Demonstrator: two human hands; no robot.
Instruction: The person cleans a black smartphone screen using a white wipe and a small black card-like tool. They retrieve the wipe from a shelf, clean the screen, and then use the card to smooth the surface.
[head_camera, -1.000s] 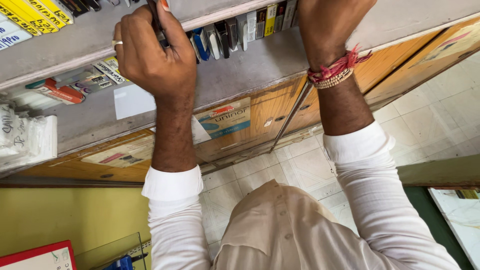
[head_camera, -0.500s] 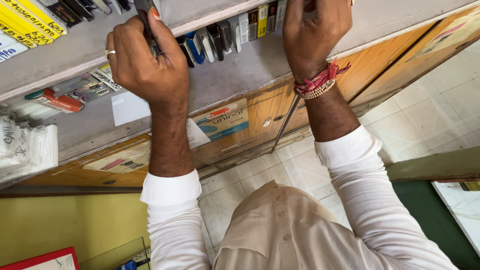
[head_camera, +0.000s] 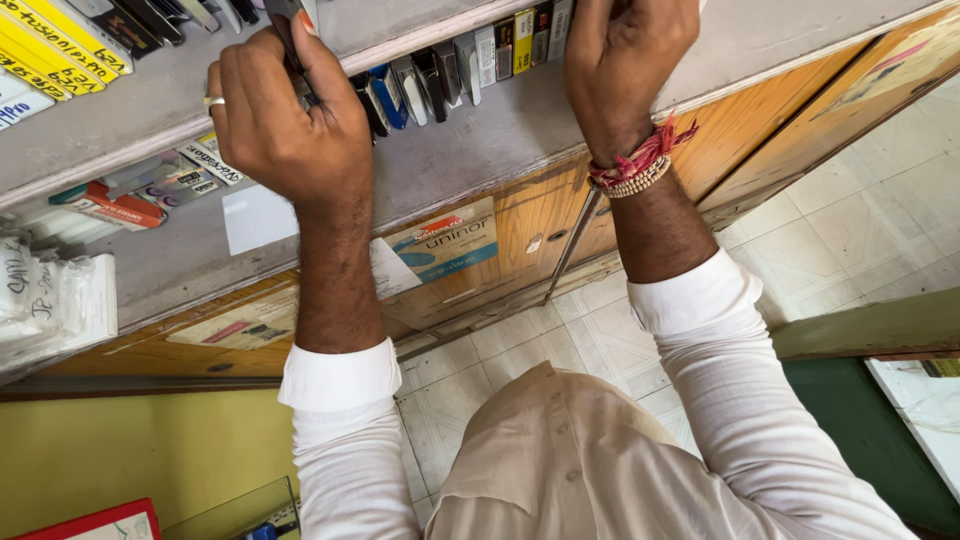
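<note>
My left hand (head_camera: 285, 120), with a ring on one finger, is raised to a grey shelf (head_camera: 480, 130) and is closed around a slim dark object (head_camera: 283, 22) that sticks up past the frame's top. My right hand (head_camera: 625, 60), with red thread and beads at the wrist, is up against the same shelf beside a row of small upright boxes (head_camera: 500, 45). Its fingertips are cut off by the top edge, so what they hold is hidden. Both arms wear white sleeves.
Yellow packs (head_camera: 60, 50) and flat packets (head_camera: 120, 200) lie on the shelves at left, with a white bundle (head_camera: 55, 300) below them. Behind stand wooden cupboard doors (head_camera: 560, 230) with stickers. A tiled floor (head_camera: 850, 230) shows at right, a yellow wall (head_camera: 130, 450) lower left.
Both hands have shifted slightly left in the view and the right wrist shows more. The left hand keeps its hold on the slim dark object.
</note>
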